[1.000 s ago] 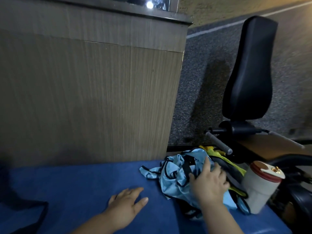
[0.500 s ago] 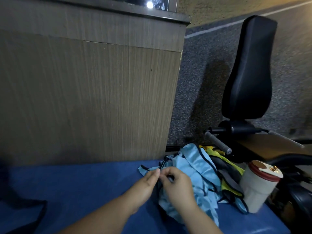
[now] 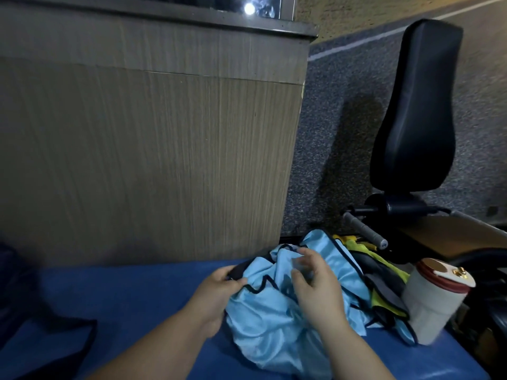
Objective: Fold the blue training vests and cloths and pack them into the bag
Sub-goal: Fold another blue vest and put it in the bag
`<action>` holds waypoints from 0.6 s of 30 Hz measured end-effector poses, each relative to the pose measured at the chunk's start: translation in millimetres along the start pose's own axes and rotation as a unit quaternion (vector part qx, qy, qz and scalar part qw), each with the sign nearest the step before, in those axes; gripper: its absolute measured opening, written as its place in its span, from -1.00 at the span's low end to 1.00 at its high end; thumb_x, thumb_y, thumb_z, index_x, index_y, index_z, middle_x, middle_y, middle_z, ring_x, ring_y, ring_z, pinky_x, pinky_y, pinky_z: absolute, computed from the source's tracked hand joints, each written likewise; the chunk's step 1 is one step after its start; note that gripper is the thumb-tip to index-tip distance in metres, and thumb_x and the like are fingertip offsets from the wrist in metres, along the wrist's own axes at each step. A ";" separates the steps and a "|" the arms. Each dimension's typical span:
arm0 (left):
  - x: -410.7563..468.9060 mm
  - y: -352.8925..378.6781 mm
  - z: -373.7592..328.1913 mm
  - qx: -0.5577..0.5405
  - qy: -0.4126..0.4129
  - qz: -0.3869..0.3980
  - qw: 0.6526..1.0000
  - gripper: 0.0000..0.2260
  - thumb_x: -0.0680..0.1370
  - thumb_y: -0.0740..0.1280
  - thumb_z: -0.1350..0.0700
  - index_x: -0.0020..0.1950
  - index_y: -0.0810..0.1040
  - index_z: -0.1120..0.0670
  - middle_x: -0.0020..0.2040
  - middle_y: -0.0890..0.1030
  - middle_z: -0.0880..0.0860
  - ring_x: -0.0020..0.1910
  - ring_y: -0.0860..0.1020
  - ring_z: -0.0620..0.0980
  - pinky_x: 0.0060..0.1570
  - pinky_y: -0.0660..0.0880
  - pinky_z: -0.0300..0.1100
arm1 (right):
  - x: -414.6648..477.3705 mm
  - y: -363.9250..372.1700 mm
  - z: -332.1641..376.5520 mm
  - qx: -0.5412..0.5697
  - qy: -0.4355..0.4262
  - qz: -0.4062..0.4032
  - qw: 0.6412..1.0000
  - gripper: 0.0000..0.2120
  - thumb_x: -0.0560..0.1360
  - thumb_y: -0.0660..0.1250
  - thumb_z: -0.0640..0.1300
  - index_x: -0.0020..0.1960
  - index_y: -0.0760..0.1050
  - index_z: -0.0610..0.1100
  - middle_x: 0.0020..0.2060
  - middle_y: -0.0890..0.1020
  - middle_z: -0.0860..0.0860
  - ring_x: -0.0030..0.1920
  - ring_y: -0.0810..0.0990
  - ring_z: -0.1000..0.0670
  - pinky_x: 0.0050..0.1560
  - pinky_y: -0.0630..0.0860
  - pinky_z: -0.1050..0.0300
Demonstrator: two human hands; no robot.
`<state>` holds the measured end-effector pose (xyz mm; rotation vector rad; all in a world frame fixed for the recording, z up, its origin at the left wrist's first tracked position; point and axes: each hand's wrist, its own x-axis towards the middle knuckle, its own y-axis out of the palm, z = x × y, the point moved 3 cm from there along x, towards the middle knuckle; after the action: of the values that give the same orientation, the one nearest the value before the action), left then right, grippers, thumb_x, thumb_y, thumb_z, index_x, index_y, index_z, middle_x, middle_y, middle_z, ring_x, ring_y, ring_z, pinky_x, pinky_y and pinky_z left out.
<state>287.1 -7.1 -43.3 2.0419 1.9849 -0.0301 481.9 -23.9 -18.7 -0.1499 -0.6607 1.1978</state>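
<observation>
Here, left hand (image 3: 216, 292) pinches 1 blue vest (image 3: 274, 319), right hand (image 3: 315, 281) (blurred, grip unclear) above — tugging could topple the tumbler (image 3: 433, 303) alongside.

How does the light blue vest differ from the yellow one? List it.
The light blue vest is pale blue; the yellow vest is yellow-green. The left hand pinches the light blue vest's edge; the yellow vest lies untouched. The light blue vest sits nearer the person; the yellow vest lies behind, beside the white cup. Both are crumpled, unfolded and dark-trimmed.
</observation>
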 end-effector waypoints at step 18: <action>-9.0 -160.6 -19.5 0.360 0.025 -0.278 0.890 -0.48 0.53 0.35 -0.11 0.46 0.34 -0.06 0.45 0.38 0.11 0.35 0.40 0.20 0.34 0.37 0.08 | -22.7 53.2 -10.5 -0.152 -0.037 0.318 0.935 -0.72 0.49 0.42 -0.01 0.19 0.54 0.12 -0.13 0.58 0.20 -0.17 0.53 0.25 -0.16 0.40 0.47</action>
<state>125.4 -10.5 -53.8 1.7079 2.8140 -0.9755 439.9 -21.6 -59.8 -0.6191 -0.8986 1.7206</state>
